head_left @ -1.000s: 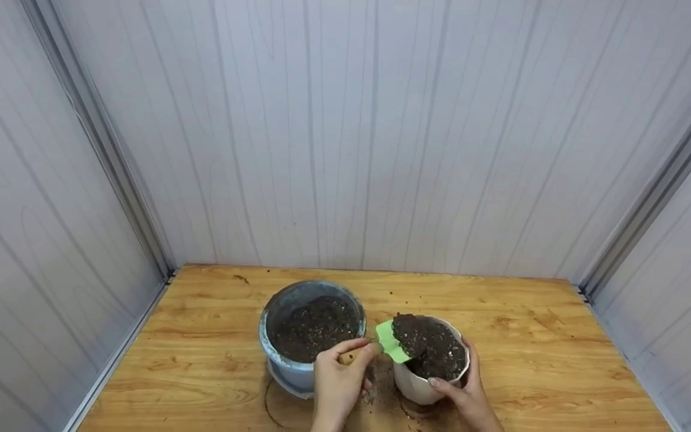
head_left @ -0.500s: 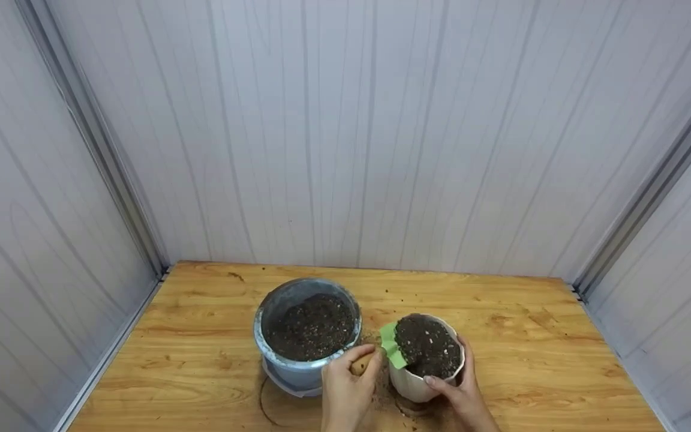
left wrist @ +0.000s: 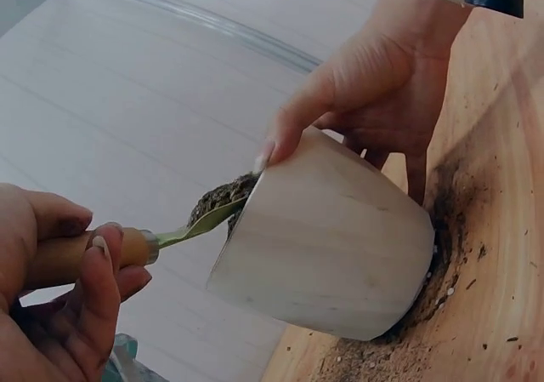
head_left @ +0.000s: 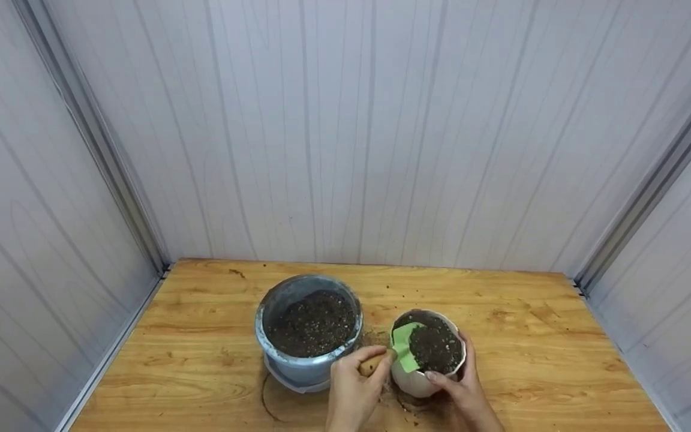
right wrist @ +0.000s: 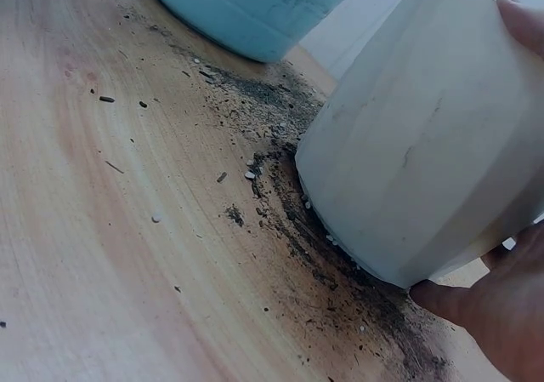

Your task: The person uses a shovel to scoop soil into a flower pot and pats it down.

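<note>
My left hand (head_left: 354, 384) grips the wooden handle (left wrist: 127, 248) of a small trowel with a green blade (head_left: 404, 348). The blade reaches over the left rim of a white faceted flower pot (left wrist: 327, 237), and dark soil (left wrist: 223, 196) lies on it. Around the pot's right side curls my right hand (head_left: 468, 393), its thumb at the near rim and a finger low by the base in the right wrist view. Dark potting soil (head_left: 438, 348) sits inside the white pot. To the left stands a larger blue pot (head_left: 312, 372), also holding soil.
Spilled soil and white grains (right wrist: 306, 237) lie on the wooden table (head_left: 201, 336) around the white pot's base. A saucer (head_left: 297, 384) shows under the blue pot. Pale panels (head_left: 345, 132) wall the table at the back and both sides.
My left hand has moved slightly right and down. The trowel's blade has shifted further over the white pot, and its heap of soil now lies lower, within the rim. My right hand keeps its hold.
</note>
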Demonstrator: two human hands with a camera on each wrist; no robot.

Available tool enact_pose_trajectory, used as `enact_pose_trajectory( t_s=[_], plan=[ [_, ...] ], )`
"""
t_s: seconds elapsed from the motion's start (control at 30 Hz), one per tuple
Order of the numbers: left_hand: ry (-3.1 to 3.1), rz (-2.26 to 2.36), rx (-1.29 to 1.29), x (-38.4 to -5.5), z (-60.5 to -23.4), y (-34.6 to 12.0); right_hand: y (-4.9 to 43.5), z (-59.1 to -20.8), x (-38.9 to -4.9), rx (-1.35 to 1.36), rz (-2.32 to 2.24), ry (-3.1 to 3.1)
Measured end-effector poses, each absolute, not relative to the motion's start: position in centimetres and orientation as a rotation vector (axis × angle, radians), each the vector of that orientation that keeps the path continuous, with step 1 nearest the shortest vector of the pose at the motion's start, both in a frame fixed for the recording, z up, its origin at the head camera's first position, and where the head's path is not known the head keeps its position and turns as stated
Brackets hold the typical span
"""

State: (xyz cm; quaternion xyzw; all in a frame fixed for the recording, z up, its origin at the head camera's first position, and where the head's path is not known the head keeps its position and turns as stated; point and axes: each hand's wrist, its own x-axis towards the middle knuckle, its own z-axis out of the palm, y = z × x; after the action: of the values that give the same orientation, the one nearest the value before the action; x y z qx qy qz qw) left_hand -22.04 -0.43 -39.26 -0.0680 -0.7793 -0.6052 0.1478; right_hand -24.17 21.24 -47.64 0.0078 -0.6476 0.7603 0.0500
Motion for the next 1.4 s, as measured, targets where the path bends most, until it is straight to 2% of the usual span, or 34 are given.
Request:
enact_pose_trajectory(
  t_s=[0.37, 0.7, 0.93, 1.07, 1.27, 1.4],
  plan=[
    [-2.281, -1.765, -0.288, -22.3, -39.8, 0.4, 21.4, -47.9, -24.2, 0.009, 2.310, -1.983],
    [-2.097, -1.353, -0.459, -22.4, -40.4, 0.3, 21.3, -48.0, -24.1, 0.027, 2.323, -1.943],
    [-2.029, -1.188, -0.444, -22.6, -40.1, 0.2, 21.4, -48.1, -24.1, 0.051, 2.250, -1.994],
    [-1.957, -1.214, -0.467, -22.3, -40.1, 0.5, 21.4, -48.3, -23.9, 0.076, 2.257, -1.991],
    [-1.930, -1.336, -0.647, -22.1, -41.7, 2.1, 21.5, -48.3, -23.9, 0.142, 2.341, -1.901],
    [-1.971, -1.347, -0.622, -22.1, -43.0, 2.3, 21.5, -48.1, -24.2, 0.148, 2.338, -1.909]
  ],
)
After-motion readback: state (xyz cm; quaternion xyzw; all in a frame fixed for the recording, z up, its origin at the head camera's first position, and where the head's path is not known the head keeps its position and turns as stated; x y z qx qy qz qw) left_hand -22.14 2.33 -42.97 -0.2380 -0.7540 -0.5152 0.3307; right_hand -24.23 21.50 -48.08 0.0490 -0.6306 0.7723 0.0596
